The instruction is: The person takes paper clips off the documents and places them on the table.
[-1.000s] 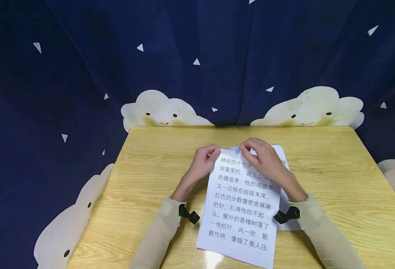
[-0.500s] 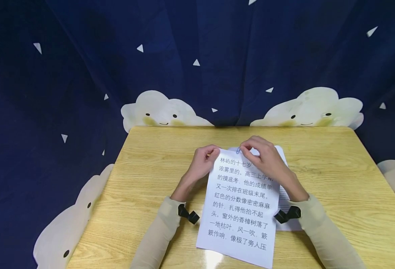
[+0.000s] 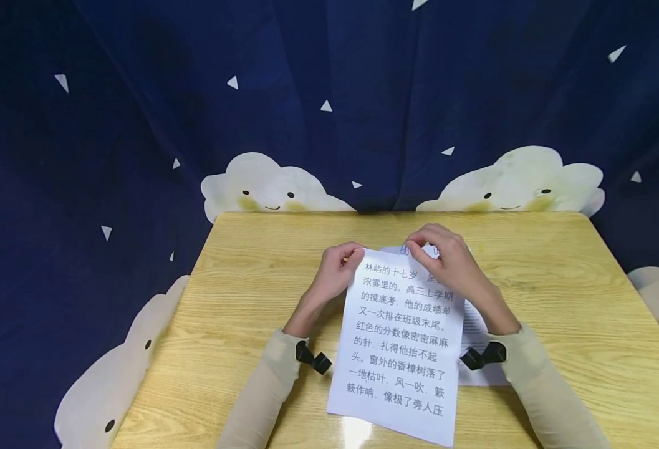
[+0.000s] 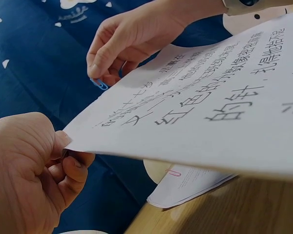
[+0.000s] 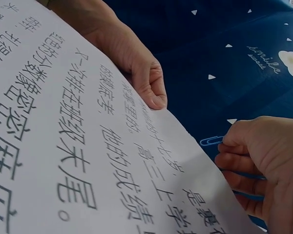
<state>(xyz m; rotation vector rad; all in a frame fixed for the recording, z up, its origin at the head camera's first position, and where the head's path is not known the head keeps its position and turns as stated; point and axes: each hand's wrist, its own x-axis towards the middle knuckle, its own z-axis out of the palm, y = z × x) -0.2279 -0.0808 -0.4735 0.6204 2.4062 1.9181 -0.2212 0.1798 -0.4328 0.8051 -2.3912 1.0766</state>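
My left hand (image 3: 338, 269) pinches the upper left corner of a white printed sheet (image 3: 399, 349), held up tilted above the table. Between the thumb and finger of my right hand (image 3: 447, 259) is a blue paper clip (image 5: 211, 141). The clip points toward the sheet's top edge, its free end right at that edge in the right wrist view. In the left wrist view the clip (image 4: 100, 84) shows just beyond the edge, below the right fingertips. Large black characters cover the side of the sheet that faces me.
Under the raised sheet, more printed pages (image 3: 483, 368) lie on the wooden table (image 3: 250, 299), with a pink paper clip (image 4: 173, 173) on their edge. A small yellow item (image 3: 482, 247) lies behind them. A dark blue curtain (image 3: 307, 56) hangs behind the table.
My right hand has shifted slightly right and away with the blue paper clip, which overlapped the sheet's top edge before. The sheet and left hand have drifted slightly left.
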